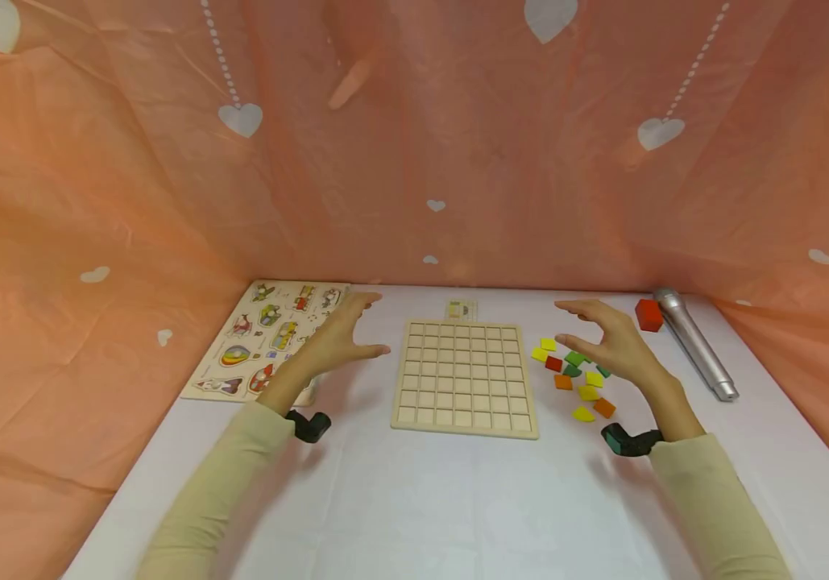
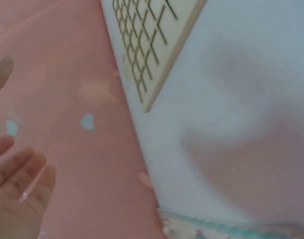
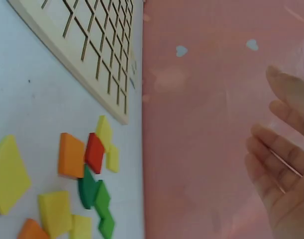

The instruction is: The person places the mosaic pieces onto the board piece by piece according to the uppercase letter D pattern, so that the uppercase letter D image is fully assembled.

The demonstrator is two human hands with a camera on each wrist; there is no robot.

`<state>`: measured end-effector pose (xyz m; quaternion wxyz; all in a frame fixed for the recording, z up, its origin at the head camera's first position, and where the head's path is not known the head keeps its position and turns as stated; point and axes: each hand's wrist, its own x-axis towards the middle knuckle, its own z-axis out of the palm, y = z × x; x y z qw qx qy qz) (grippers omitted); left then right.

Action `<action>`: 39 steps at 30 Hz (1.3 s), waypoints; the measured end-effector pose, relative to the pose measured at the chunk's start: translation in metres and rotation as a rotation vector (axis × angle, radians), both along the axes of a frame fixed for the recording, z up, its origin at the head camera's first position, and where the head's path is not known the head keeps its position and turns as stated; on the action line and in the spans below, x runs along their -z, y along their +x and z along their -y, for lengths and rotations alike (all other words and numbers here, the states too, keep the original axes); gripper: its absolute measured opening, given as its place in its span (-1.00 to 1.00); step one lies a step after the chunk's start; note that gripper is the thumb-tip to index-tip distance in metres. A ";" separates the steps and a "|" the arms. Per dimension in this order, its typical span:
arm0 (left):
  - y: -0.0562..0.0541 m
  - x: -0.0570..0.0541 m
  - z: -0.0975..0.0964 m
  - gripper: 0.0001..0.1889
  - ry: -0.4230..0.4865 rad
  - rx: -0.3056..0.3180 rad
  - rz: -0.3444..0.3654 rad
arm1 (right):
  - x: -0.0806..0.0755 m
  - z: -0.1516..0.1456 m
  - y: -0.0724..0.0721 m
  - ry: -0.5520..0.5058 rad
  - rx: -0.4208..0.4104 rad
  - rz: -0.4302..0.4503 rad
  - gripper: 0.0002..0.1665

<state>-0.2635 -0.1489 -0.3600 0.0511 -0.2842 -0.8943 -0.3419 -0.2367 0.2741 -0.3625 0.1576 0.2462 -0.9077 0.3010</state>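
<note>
Both hands hover above the white table with thumbs and fingers spread apart, holding nothing. My left hand (image 1: pixel 345 332) is between a picture puzzle board (image 1: pixel 243 346) and a pale wooden grid board (image 1: pixel 464 379). In the left wrist view its fingers (image 2: pixel 27 172) are extended over the backdrop. My right hand (image 1: pixel 613 342) hangs over a scatter of coloured tiles, partly covering them in the head view. Among these are a red tile (image 3: pixel 94 153), an orange tile (image 3: pixel 71 155) and a yellow quarter-round tile (image 3: pixel 9 174). The grid board's squares hold no tiles.
A small printed card (image 1: pixel 462 309) lies behind the grid board. At the back right are a red cube (image 1: pixel 649 315) and a silver microphone (image 1: pixel 697 346). A pink curtain (image 1: pixel 429 161) with white hearts surrounds the table's back and sides.
</note>
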 end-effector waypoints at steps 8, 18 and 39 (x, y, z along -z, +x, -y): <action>-0.015 0.036 -0.004 -0.14 0.095 0.050 0.203 | 0.015 -0.005 -0.004 -0.142 0.028 0.102 -0.39; -0.030 0.069 -0.007 -0.17 0.136 0.097 0.283 | 0.003 0.010 0.008 -0.223 0.062 0.179 -0.45; -0.037 0.092 -0.015 -0.17 0.073 0.132 0.339 | 0.068 -0.031 -0.028 -0.319 0.069 0.135 -0.43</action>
